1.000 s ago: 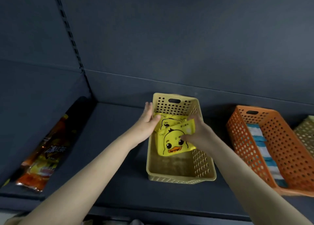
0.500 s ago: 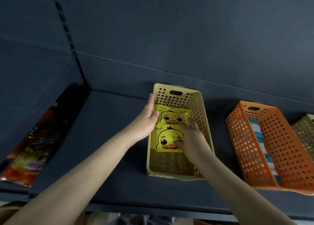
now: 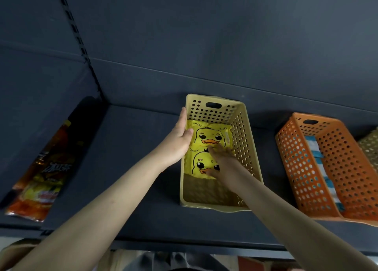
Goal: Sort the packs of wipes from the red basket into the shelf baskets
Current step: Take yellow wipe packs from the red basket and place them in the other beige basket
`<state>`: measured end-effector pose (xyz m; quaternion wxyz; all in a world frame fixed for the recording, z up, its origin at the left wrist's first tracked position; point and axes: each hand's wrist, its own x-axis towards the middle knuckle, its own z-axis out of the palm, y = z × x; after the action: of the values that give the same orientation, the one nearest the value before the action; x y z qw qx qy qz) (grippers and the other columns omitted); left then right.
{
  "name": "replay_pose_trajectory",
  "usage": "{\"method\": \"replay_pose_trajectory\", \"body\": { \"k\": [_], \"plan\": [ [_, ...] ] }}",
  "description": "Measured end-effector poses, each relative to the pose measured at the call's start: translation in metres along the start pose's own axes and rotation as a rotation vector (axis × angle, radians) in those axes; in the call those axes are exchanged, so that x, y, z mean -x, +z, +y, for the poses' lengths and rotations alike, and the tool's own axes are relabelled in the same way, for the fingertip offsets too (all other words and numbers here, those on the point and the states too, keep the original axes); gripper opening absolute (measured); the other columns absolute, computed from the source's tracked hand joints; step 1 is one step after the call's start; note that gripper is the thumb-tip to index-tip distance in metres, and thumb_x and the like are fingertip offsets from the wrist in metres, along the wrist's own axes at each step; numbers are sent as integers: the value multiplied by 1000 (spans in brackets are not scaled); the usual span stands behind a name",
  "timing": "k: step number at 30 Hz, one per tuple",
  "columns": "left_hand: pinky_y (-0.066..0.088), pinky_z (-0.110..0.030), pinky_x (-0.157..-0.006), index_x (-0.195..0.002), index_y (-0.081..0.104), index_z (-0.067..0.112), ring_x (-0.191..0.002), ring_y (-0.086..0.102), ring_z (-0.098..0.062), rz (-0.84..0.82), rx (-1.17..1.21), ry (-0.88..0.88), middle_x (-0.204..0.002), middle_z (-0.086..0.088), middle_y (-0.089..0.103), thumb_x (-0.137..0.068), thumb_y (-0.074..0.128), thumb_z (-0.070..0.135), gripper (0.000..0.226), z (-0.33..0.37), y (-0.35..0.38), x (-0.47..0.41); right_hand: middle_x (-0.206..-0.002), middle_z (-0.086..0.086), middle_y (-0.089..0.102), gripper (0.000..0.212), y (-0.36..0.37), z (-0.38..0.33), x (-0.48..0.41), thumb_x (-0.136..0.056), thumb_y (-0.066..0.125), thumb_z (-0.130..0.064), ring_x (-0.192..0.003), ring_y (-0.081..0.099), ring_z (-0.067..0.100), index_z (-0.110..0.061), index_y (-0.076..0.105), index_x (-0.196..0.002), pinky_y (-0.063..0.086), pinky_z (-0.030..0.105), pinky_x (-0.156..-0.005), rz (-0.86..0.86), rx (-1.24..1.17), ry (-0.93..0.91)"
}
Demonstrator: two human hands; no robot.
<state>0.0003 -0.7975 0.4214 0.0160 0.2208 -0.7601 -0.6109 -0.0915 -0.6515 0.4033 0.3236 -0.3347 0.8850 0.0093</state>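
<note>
Left hand (image 3: 180, 135) pinches yellow basket (image 3: 245, 148) at its left wall, thumb inside. Right hand (image 3: 223, 164) lies flat, fingers straight, on nearer duck pack (image 3: 196, 164); second pack (image 3: 212, 136) just behind.

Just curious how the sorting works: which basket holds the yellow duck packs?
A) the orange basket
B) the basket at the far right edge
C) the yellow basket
C: both duck packs lie flat in the yellow basket, under the fingers of the right hand.
</note>
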Motion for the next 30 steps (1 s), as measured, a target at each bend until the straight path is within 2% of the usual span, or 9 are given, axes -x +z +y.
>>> {"method": "replay_pose_trajectory", "body": {
  "k": [4,8,10,13,18,22,24,27,30],
  "plan": [
    [12,-17,-105,-150,-15,38,-146,9,-6,-5,7,-4,-161,15,-5,-106,28,29,62,-3,-1,-2,-162,0,-9,80,-7,1,-2,-95,56,-33,-148,-10,27,-28,2,-154,3,42,-119,-7,-27,-29],
    [12,-17,-104,-150,-16,39,-145,7,-4,-3,7,-11,-160,17,-8,-106,28,30,63,-6,-1,-4,-162,-4,0,82,-2,8,-1,-88,66,-34,-149,3,25,-31,15,-153,9,41,-120,118,6,-60],
    [14,-12,-103,-150,-16,40,-144,10,-3,3,7,-19,-159,18,-10,-106,28,31,63,-6,0,-5,-162,-2,3,83,-4,8,-2,-87,67,-30,-149,7,23,-28,17,-153,9,38,-119,58,-28,-63],
    [25,4,-83,-149,-16,41,-129,31,7,5,-21,-34,-158,20,-9,-105,29,33,64,-5,1,-4,-161,0,16,82,-12,8,2,-84,71,-29,-146,21,22,-27,24,-151,18,37,-118,47,-133,-70],
    [23,-21,-103,-152,-9,36,-139,27,-7,-32,-213,-31,-159,16,11,-102,38,40,69,9,-13,2,-161,-4,13,74,-35,10,35,-87,68,-31,-146,20,23,-35,29,-149,22,42,-117,134,-241,-176],
    [17,-37,-119,-152,22,21,-147,18,-18,108,-568,44,-161,-2,17,-99,47,38,62,30,-22,5,-160,-3,18,64,-66,24,77,-89,65,-32,-149,6,24,-30,37,-147,10,42,-119,328,-129,-267],
    [23,-37,-117,-149,33,17,-144,27,-21,172,-643,102,-158,-4,26,-98,49,36,56,47,-12,11,-157,-2,28,59,-75,43,102,-90,65,-30,-148,13,23,-24,42,-144,10,33,-118,440,-116,-276],
    [38,-35,-106,-141,45,19,-129,47,-21,238,-705,245,-148,-1,44,-98,49,34,45,75,25,28,-144,-1,49,52,-71,87,146,-89,66,-32,-135,42,18,-23,52,-137,28,20,-105,621,-192,-207],
    [45,-32,-95,-131,56,21,-116,56,-19,249,-716,405,-135,1,55,-99,48,31,35,95,89,49,-128,-3,63,41,-44,146,200,-90,65,-30,-116,58,16,-23,59,-130,38,18,-92,720,-335,-87]
  ]
}}
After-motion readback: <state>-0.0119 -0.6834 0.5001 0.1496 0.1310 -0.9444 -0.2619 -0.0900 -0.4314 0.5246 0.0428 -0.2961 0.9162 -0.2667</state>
